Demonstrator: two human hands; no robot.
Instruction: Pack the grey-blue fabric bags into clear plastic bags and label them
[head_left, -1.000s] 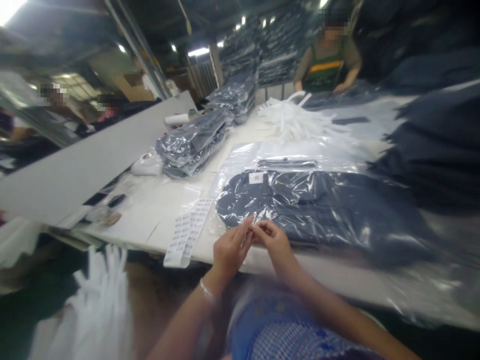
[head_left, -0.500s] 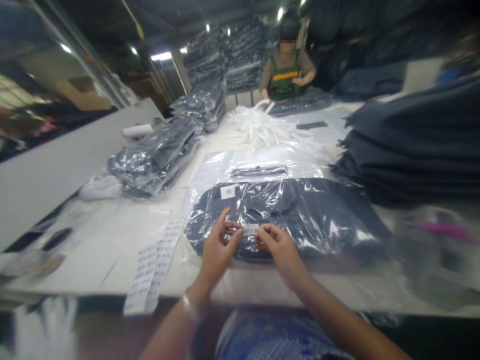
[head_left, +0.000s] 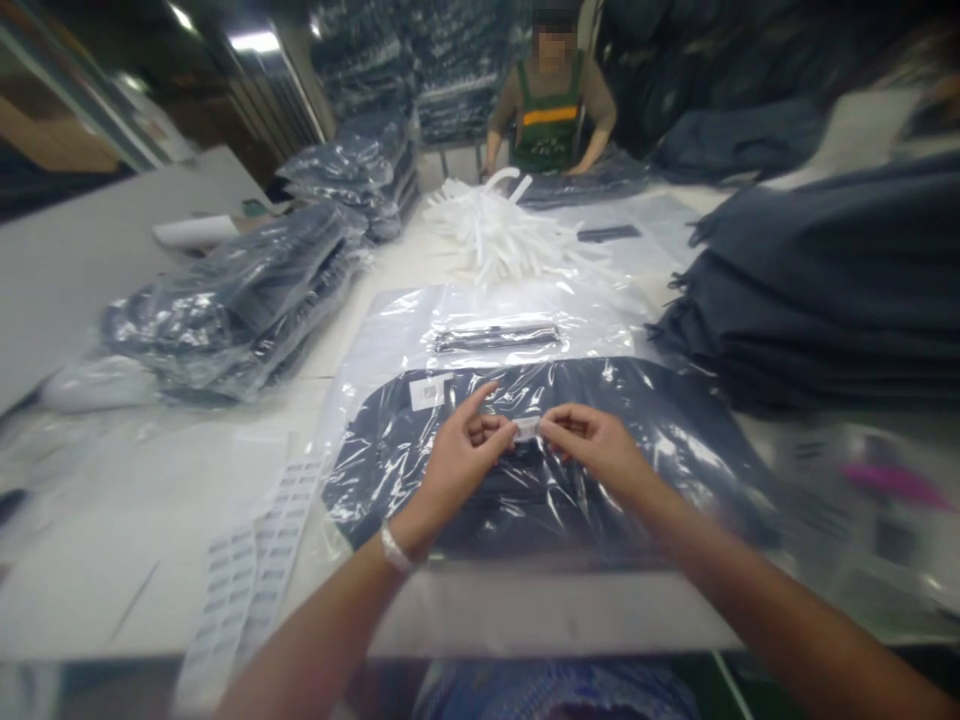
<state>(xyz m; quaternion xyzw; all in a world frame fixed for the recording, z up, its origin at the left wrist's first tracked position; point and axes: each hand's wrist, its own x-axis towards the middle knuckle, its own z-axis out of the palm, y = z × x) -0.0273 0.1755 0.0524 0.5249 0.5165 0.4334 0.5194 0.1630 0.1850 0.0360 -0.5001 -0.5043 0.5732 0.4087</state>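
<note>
A dark blue folded garment in a clear plastic bag (head_left: 645, 470) lies on the white table in front of me. My left hand (head_left: 457, 465) and my right hand (head_left: 600, 445) hover over its middle. Both pinch the ends of a small white sticker label (head_left: 527, 427) held between them, just above the bag. A white label (head_left: 427, 392) is stuck near the bag's upper left corner. Strips of sticker labels (head_left: 255, 560) lie on the table to the left of the bag.
A stack of bagged garments (head_left: 240, 300) sits at left, and a stack of unbagged dark garments (head_left: 825, 300) at right. A heap of white plastic hangers (head_left: 502, 235) lies behind. A person in a green vest (head_left: 551, 100) works at the far end.
My hands have moved forward from the table's near edge to over the middle of the bag, carrying the small label. The view has swung left and closer.
</note>
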